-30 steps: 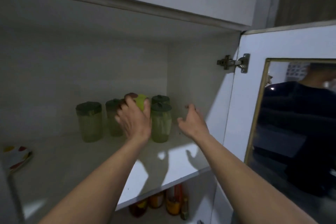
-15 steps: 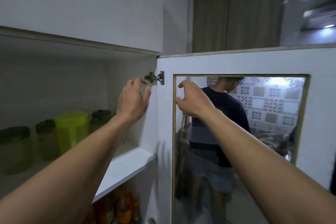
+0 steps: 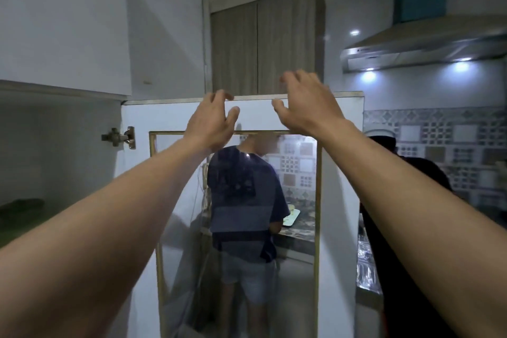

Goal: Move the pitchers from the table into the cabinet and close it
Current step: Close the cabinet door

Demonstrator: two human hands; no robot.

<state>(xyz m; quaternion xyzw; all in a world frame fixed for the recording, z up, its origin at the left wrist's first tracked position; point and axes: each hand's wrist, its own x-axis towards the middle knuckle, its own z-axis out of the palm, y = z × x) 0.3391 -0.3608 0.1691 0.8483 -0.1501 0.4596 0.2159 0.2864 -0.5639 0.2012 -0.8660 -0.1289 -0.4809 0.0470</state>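
1. Pitchers: you can only make out a dark, dim shape (image 3: 22, 204) low on the cabinet shelf (image 3: 19, 225) at far left. It is probably a pitcher lid, too murky to confirm or count. No worktop in view, so you can't verify from here that nothing is left behind.
2. Cabinet door (image 3: 340, 173): wide open, swung out to face you, mirror panel (image 3: 181, 255) toward the camera. The hinge (image 3: 118, 138) sits at its left edge, next to the cabinet opening.
3. Judgement: loading looks finished or nearly so; closing remains.
4. Your left hand (image 3: 212, 123): fingers spread, empty, tips at the door's top edge (image 3: 255, 98), no firm grip visible.
5. Your right hand (image 3: 304, 104): also open and empty, raised in front of the top edge; I can't tell whether it touches.
6. Room to move: the door's free edge is on the right. The swing back to the left looks unobstructed above and in front.
7. Watch the hinge gap and the overhead cabinet's bottom lip (image 3: 63, 90). Keep fingers off the top edge near there as the door comes home.
8. Range hood (image 3: 422, 46) and tiled wall (image 3: 439, 140) are well right, clear of the swing.
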